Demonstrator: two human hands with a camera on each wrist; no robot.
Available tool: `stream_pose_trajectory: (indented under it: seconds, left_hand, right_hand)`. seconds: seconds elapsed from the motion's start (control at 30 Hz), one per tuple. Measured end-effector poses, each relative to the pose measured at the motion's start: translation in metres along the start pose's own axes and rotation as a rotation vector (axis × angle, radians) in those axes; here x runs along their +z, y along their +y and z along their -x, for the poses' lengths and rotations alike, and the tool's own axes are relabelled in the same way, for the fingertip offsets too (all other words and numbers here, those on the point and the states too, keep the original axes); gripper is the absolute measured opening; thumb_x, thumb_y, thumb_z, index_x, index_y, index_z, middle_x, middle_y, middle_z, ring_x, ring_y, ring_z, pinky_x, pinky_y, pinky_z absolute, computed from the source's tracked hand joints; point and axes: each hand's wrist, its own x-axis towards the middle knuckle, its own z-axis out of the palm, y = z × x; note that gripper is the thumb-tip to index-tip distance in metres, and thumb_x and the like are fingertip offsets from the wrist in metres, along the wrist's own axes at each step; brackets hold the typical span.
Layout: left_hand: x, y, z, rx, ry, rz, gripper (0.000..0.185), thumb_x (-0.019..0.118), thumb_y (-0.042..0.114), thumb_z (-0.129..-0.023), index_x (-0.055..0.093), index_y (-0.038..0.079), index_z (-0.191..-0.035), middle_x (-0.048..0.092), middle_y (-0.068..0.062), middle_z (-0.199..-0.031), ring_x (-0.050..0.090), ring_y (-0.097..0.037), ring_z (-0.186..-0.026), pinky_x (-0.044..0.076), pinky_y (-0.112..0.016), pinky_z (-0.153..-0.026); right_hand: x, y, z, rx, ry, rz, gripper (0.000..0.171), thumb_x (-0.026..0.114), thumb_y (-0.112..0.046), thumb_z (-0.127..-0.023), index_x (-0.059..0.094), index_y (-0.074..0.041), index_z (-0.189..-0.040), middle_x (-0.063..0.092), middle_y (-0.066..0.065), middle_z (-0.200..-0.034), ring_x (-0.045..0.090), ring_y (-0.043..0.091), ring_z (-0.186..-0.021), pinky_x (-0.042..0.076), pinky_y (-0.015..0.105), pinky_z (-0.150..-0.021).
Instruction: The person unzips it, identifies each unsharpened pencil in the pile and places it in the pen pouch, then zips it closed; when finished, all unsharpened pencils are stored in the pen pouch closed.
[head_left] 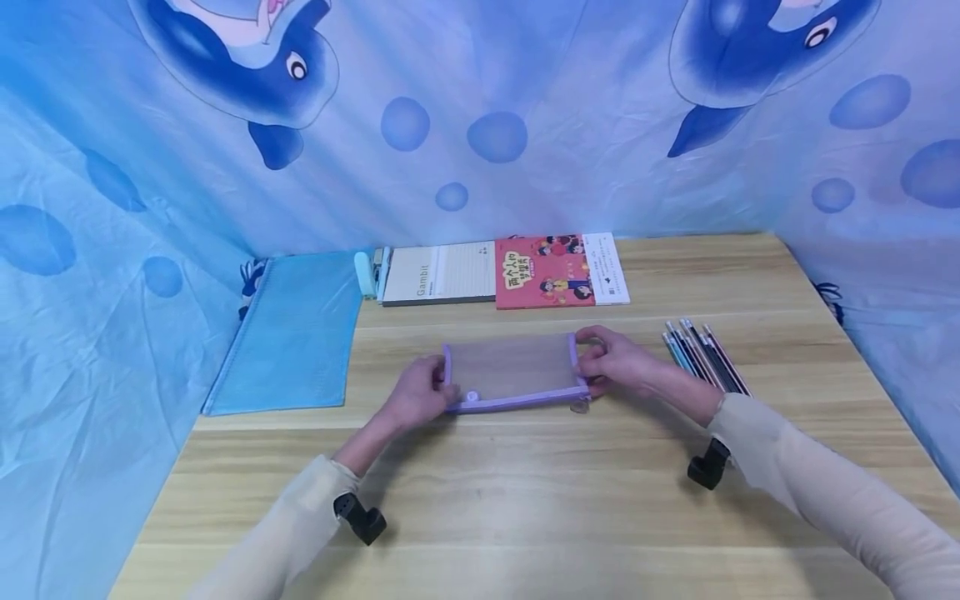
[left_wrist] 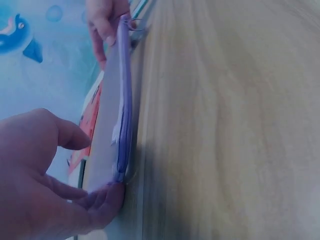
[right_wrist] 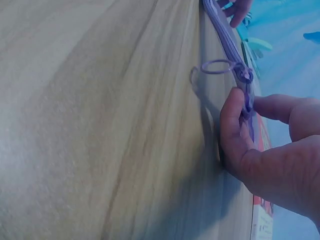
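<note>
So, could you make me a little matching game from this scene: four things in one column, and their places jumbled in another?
Things:
1. Purple-edged pouch
2. Blue folder
3. Red book
4. Pencils

Places:
A. Beside the lined notepad
B. To the right of the right hand
C. Held at its ends, by the left hand and the right
D. On the left side of the table

Right pairs: 1-C, 2-D, 3-A, 4-B

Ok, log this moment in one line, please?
purple-trimmed translucent rectangular pouch | left hand: holds left end | right hand: holds right end | beyond: flat red book
</note>
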Motion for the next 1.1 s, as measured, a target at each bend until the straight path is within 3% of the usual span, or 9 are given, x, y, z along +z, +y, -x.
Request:
stream_pose_trajectory:
  seconds: [0.1,0.23,0.33,0.37,0.47,0.57,0.63,0.8,1.1]
  left_hand:
    - [0.006,0.008,0.009,0.059,0.098,-0.053,0.061,0.075,0.015,-0.084,0.051,-0.01,-0.135,0.056,-0.019,-0.111,0.056,-0.029,-0.094,0.053,-0.041,-0.083]
    - [0.033,0.028,0.029,0.396,0.291,-0.004,0.044,0.075,0.007,-0.081,0.06,-0.01,-0.118,0.061,-0.019,-0.101,0.059,-0.028,-0.085,0.055,-0.037,-0.075]
    - [0.066,0.05,0.043,0.548,0.229,0.16,0.028,0.074,0.001,-0.08,0.062,-0.008,-0.104,0.065,-0.014,-0.089,0.063,-0.02,-0.075,0.055,-0.028,-0.067]
    - [0.078,0.058,0.046,0.534,0.181,0.223,0.027,0.074,0.0,-0.08,0.062,-0.007,-0.103,0.066,-0.014,-0.089,0.065,-0.02,-0.077,0.056,-0.025,-0.068]
    - [0.109,0.077,0.052,0.39,0.071,0.397,0.035,0.074,0.0,-0.082,0.055,-0.006,-0.111,0.064,-0.019,-0.099,0.069,-0.021,-0.084,0.055,-0.02,-0.07]
    - [0.13,0.087,0.05,0.321,0.104,0.486,0.042,0.075,0.001,-0.083,0.048,-0.003,-0.115,0.06,-0.022,-0.107,0.068,-0.028,-0.095,0.056,-0.021,-0.071]
    - [0.139,0.091,0.047,0.313,0.145,0.511,0.043,0.074,0.0,-0.083,0.046,-0.002,-0.115,0.057,-0.021,-0.109,0.067,-0.032,-0.1,0.056,-0.023,-0.073]
    - [0.149,0.095,0.041,0.311,0.188,0.577,0.042,0.074,0.0,-0.082,0.045,-0.002,-0.113,0.059,-0.02,-0.11,0.066,-0.032,-0.101,0.057,-0.025,-0.074]
    - [0.143,0.105,0.033,0.248,0.109,0.783,0.048,0.073,-0.006,-0.079,0.042,-0.003,-0.115,0.066,-0.02,-0.102,0.069,-0.016,-0.084,0.057,-0.026,-0.071]
  right_hand:
    - [-0.004,-0.001,0.0,0.001,-0.009,-0.018,0.076,0.063,0.001,-0.092,0.021,-0.001,-0.155,0.054,0.024,-0.113,0.062,0.03,-0.094,0.057,0.043,-0.08]
    - [-0.008,0.001,0.001,0.002,-0.014,-0.038,0.078,0.062,0.001,-0.092,0.019,-0.003,-0.157,0.054,0.024,-0.114,0.062,0.031,-0.095,0.057,0.044,-0.081]
    - [-0.009,0.003,0.002,-0.005,-0.006,-0.061,0.078,0.063,0.002,-0.091,0.02,-0.002,-0.156,0.055,0.024,-0.112,0.063,0.03,-0.094,0.057,0.044,-0.081]
    - [-0.009,0.004,0.003,-0.011,-0.006,-0.066,0.078,0.062,0.002,-0.091,0.019,-0.001,-0.156,0.055,0.024,-0.111,0.063,0.03,-0.094,0.057,0.044,-0.081]
    - [-0.008,0.005,0.003,-0.01,-0.001,-0.084,0.077,0.062,0.002,-0.091,0.02,0.0,-0.155,0.055,0.023,-0.109,0.063,0.029,-0.093,0.057,0.044,-0.081]
    - [-0.006,0.007,0.003,-0.014,-0.001,-0.086,0.077,0.062,0.001,-0.092,0.019,0.001,-0.155,0.054,0.024,-0.109,0.063,0.029,-0.093,0.057,0.043,-0.082]
    - [-0.005,0.007,0.002,-0.012,0.008,-0.089,0.077,0.062,0.001,-0.092,0.018,0.001,-0.155,0.054,0.024,-0.109,0.063,0.029,-0.092,0.057,0.043,-0.082]
    - [-0.002,0.006,0.001,-0.01,0.029,-0.084,0.078,0.062,0.0,-0.092,0.017,0.001,-0.156,0.054,0.024,-0.111,0.063,0.028,-0.092,0.057,0.042,-0.082]
    - [-0.001,0.007,0.001,-0.007,0.025,-0.084,0.079,0.062,0.002,-0.09,0.019,0.0,-0.156,0.054,0.024,-0.112,0.063,0.029,-0.092,0.057,0.042,-0.081]
